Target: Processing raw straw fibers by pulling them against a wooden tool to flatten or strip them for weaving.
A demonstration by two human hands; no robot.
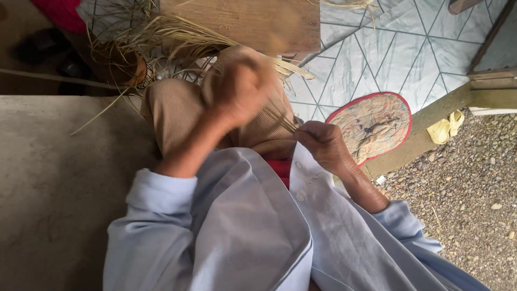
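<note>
The left hand (239, 91), blurred, is hovering clenched above the raised knees; whether it is gripping any fibre I cannot tell. The right hand (323, 144) is pinching thin dry straw strands (283, 119) that are running up between both hands toward a loose straw bundle (177, 35) lying past the knees. Beyond it a wooden board (253, 21) is resting on the tiled floor (409, 54), near an oval mat (374, 125).

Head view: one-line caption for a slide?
Seated person's right hand pinches thin straw strands over the knees, left hand blurred above them, a straw bundle on the tiled floor.
</note>
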